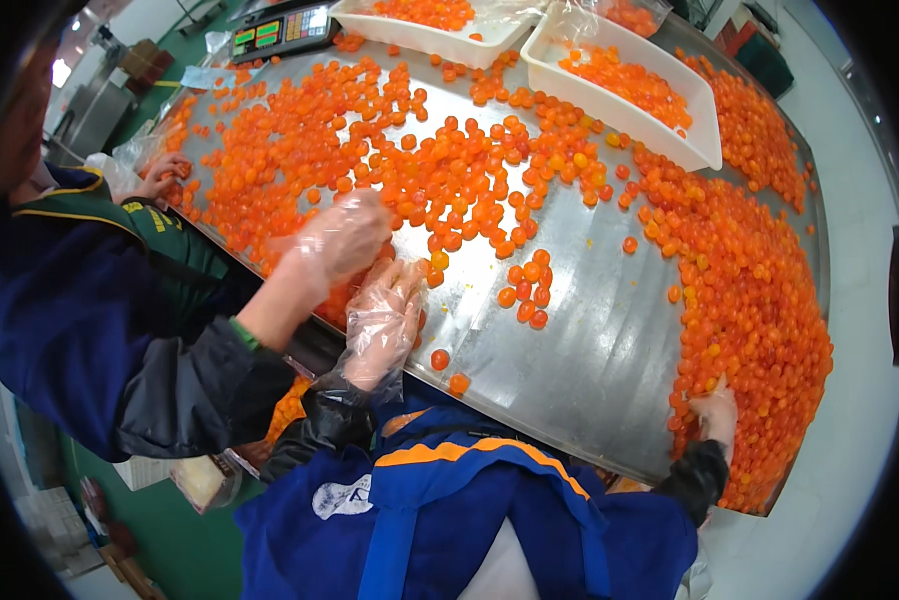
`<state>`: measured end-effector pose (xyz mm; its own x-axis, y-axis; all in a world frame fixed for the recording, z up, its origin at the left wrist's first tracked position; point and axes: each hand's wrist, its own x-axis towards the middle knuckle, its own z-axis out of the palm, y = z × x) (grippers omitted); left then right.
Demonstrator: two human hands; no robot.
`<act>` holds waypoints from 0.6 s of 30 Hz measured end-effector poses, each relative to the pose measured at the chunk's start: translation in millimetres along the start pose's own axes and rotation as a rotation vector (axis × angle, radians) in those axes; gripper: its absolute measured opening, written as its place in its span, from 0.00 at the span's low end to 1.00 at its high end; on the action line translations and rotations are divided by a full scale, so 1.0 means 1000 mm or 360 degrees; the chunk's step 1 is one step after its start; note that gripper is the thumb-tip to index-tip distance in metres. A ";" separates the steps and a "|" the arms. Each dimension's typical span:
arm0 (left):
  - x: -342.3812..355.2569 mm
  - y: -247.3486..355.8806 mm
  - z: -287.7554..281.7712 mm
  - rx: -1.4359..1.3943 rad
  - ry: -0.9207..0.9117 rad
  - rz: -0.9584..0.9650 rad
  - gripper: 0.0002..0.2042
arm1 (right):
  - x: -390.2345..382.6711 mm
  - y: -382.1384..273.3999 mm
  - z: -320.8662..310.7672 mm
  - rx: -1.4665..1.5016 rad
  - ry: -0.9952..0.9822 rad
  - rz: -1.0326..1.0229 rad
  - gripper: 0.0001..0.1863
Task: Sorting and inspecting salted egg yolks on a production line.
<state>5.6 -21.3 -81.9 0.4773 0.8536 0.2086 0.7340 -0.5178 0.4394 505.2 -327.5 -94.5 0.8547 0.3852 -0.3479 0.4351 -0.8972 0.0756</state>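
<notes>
at far left, a co-worker's hand [164, 174] sits by the rim of the metal tabletop [609, 350], among small, round, glossy orange pieces [299, 150]. next, a gloved co-worker's hand [345, 238] reaches over that spread, close beside the left hand [384, 308]. the left hand, in a clear crinkled glove, is back-up near the close edge, fingers held near one another; whether they pinch anything i cannot tell. a few pieces lie loose in the middle, with a white tray [709, 140] of more beyond. at right, the right hand [717, 408] is sunk by its fingers into a deep heap [759, 340]; its grip is hidden. each piece is probably light, soft and slick, easily bruised: best cupped from beneath or held lightly round its middle, not squeezed.
</notes>
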 end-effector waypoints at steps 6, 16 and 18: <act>0.003 0.007 0.003 0.0398 -0.0165 0.0052 0.28 | -0.075 -0.076 -0.003 -0.0297 0.0072 -0.0278 0.50; -0.001 0.097 0.065 0.0188 -0.0515 0.1053 0.29 | -0.130 -0.164 -0.040 -0.0033 -0.0385 -0.0916 0.54; 0.004 0.117 0.077 0.0226 -0.0663 0.1144 0.29 | -0.127 -0.159 -0.045 0.0172 -0.0519 -0.1032 0.53</act>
<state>130.3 -82.6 -96.9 0.9704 0.2374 0.0440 0.2239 -0.9532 0.2031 340.2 -224.5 -20.5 0.2999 0.7773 -0.5531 0.7800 -0.5336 -0.3269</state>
